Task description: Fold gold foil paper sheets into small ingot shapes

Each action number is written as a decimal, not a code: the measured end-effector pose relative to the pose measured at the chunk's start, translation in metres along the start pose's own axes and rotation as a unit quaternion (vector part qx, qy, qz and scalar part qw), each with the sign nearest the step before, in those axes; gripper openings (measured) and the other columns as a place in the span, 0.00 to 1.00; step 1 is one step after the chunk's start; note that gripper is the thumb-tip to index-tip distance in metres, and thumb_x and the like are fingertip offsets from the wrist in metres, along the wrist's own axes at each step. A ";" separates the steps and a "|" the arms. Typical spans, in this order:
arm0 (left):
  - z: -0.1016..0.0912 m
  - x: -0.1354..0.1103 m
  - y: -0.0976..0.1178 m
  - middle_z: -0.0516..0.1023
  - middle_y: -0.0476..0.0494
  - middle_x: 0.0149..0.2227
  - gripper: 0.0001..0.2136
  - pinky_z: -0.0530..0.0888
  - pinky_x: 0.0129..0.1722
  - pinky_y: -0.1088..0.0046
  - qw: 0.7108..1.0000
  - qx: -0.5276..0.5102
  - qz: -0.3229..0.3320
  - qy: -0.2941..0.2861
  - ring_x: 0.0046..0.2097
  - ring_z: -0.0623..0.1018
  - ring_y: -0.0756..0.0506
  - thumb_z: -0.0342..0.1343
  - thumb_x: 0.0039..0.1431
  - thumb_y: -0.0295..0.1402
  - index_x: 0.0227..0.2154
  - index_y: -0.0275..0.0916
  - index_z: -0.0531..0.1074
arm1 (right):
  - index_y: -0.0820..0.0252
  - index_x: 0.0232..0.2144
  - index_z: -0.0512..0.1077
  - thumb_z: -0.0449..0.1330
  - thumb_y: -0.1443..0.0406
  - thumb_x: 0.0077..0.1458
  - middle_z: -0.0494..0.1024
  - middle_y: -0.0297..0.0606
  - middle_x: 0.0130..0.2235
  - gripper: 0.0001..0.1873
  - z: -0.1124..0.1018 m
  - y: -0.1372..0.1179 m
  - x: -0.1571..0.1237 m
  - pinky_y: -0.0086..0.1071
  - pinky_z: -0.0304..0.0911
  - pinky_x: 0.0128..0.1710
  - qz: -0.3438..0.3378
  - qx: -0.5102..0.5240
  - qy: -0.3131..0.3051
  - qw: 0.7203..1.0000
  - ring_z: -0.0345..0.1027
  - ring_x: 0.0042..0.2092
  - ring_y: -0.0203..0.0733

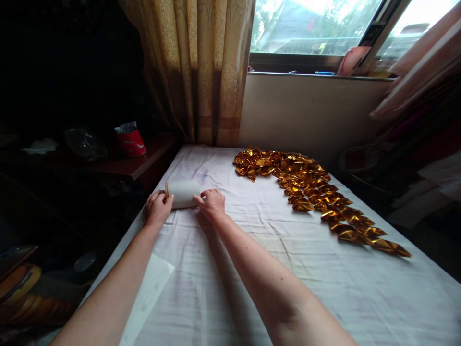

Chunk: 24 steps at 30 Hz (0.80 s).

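A pale grey-white roll (184,193) lies sideways on the white cloth, with a tan ring showing at its left end. My left hand (158,207) grips that left end, its fingers curled round the edge. At the right end, my right hand (212,202) pinches the roll between thumb and bent fingers. Whether the roll is paper, film or a solid tube I cannot tell. Partly under my left forearm lies a flat white sheet (153,283) with faint marks on it.
Shiny gold folded foil pieces (306,178) sit in rows along the right of the cloth-covered table (266,283). To the left, a dark red ledge (144,161) holds a red cup (130,140) and a clear plastic bag (85,143). A gold curtain (201,72) hangs behind.
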<state>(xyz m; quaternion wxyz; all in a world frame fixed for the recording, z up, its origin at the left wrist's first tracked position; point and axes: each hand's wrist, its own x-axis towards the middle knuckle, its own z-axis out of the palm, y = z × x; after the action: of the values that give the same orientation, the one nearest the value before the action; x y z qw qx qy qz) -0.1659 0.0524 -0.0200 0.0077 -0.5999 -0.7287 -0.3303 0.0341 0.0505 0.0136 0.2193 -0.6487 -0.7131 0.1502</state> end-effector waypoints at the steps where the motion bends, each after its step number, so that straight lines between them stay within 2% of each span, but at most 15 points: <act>1: 0.000 -0.001 -0.001 0.76 0.36 0.52 0.13 0.68 0.56 0.61 1.000 0.001 0.005 0.002 0.55 0.72 0.36 0.49 0.55 0.43 0.26 0.41 0.72 | 0.54 0.40 0.80 0.57 0.49 0.59 0.80 0.41 0.46 0.19 0.001 -0.001 0.002 0.36 0.59 0.49 0.012 0.008 -0.002 1.000 0.67 0.53 0.46; 7: 0.003 -0.007 -0.002 0.75 0.36 0.53 0.14 0.67 0.57 0.60 1.000 0.005 0.015 0.014 0.56 0.71 0.36 0.48 0.58 0.42 0.30 0.40 0.74 | 0.48 0.42 0.80 0.59 0.51 0.57 0.82 0.35 0.42 0.16 0.002 0.000 0.011 0.30 0.63 0.45 0.085 0.057 -0.028 0.994 0.73 0.46 0.42; 12: 0.001 -0.007 0.002 0.74 0.34 0.53 0.13 0.68 0.57 0.58 1.000 0.009 0.004 0.013 0.57 0.71 0.35 0.48 0.58 0.40 0.33 0.39 0.75 | 0.45 0.41 0.80 0.58 0.54 0.58 0.83 0.31 0.41 0.14 -0.003 0.005 0.008 0.27 0.63 0.43 0.105 0.086 -0.038 0.990 0.75 0.45 0.39; 16: -0.007 -0.011 0.008 0.72 0.30 0.56 0.17 0.68 0.57 0.56 1.000 0.010 -0.010 0.022 0.58 0.70 0.33 0.49 0.58 0.39 0.46 0.36 0.74 | 0.49 0.41 0.80 0.56 0.55 0.60 0.83 0.36 0.42 0.15 -0.013 0.013 -0.001 0.30 0.63 0.44 0.115 0.089 -0.027 0.989 0.75 0.46 0.42; 19: -0.015 -0.023 0.019 0.63 0.28 0.63 0.25 0.63 0.60 0.52 0.999 0.012 -0.011 0.043 0.64 0.63 0.31 0.52 0.58 0.40 0.57 0.34 0.66 | 0.52 0.40 0.80 0.52 0.58 0.62 0.83 0.37 0.41 0.16 -0.026 0.025 -0.011 0.28 0.63 0.40 0.116 0.094 -0.019 0.989 0.75 0.43 0.41; 21: -0.019 -0.036 0.031 0.59 0.28 0.65 0.28 0.60 0.62 0.53 0.999 0.008 0.010 0.047 0.66 0.59 0.32 0.53 0.57 0.40 0.60 0.35 0.62 | 0.55 0.39 0.80 0.50 0.62 0.62 0.83 0.37 0.37 0.18 -0.037 0.038 -0.022 0.27 0.62 0.38 0.120 0.098 -0.021 0.988 0.76 0.40 0.39; 24: -0.020 -0.066 0.057 0.59 0.28 0.65 0.27 0.56 0.64 0.52 0.995 0.001 0.096 0.028 0.67 0.57 0.32 0.52 0.59 0.39 0.60 0.34 0.63 | 0.58 0.35 0.80 0.52 0.65 0.58 0.82 0.36 0.31 0.15 -0.055 0.063 -0.045 0.26 0.61 0.35 0.127 0.100 -0.034 0.986 0.75 0.34 0.38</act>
<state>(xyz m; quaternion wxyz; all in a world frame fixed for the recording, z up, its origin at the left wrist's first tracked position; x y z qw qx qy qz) -0.1048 -0.0107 -0.0043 0.0605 -0.6572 -0.6677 -0.3444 0.1188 0.0096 0.0237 0.2381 -0.7036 -0.6131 0.2691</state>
